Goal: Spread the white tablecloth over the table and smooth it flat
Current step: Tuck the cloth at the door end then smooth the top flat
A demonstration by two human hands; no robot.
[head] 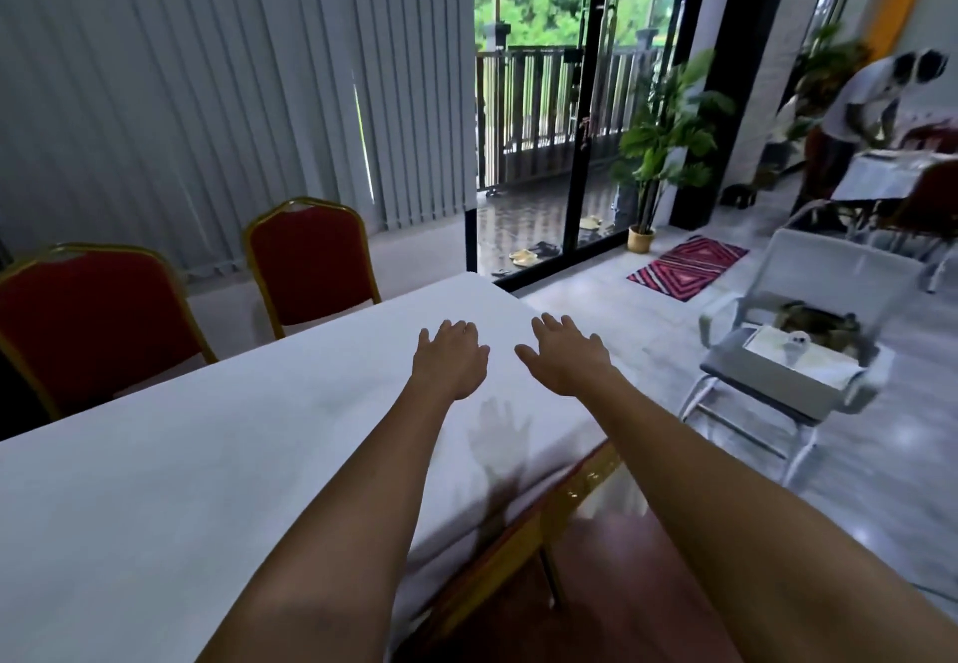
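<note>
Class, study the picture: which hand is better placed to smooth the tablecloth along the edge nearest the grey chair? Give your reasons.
Probably the right hand: open and palm down, it is over the tablecloth right beside that edge. The left hand is farther in from it.

Two red chairs [311, 258] along far edge of tablecloth [207, 455]

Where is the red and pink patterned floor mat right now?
In the head view, the red and pink patterned floor mat lies on the floor right of centre, just right of the potted green plant, beyond the white metal chair.
</note>
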